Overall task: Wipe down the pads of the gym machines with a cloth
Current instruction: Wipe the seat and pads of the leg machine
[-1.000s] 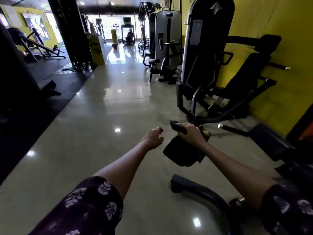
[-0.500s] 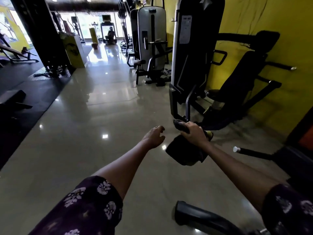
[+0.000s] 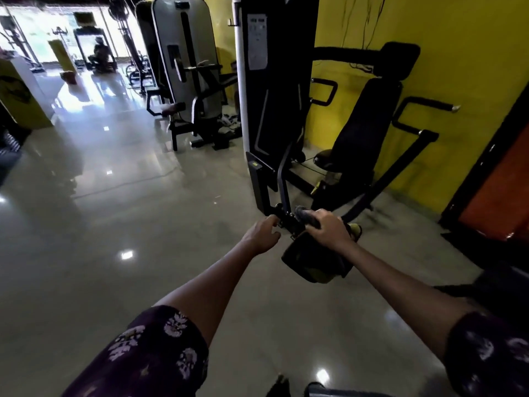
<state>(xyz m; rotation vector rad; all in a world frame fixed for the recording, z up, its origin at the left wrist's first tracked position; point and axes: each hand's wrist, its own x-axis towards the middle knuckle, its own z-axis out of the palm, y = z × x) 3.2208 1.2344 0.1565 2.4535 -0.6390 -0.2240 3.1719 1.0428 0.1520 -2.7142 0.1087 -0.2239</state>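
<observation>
Ahead, right hand [image 3: 329, 229] grips cloth [image 3: 313, 257]; open floor [image 3: 128, 224] lies left.

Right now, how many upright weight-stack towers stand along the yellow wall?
2. A tall black weight-stack tower stands nearest, beside the black padded seat machine. A grey-panelled tower stands farther back, to its left. More may be hidden behind these.

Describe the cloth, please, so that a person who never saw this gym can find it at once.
Find the yellow wall and the black machine before it. In front of its base, the right hand grips the cloth. It is dark and folded, hanging below the fingers, the only soft thing among metal bars.
</observation>
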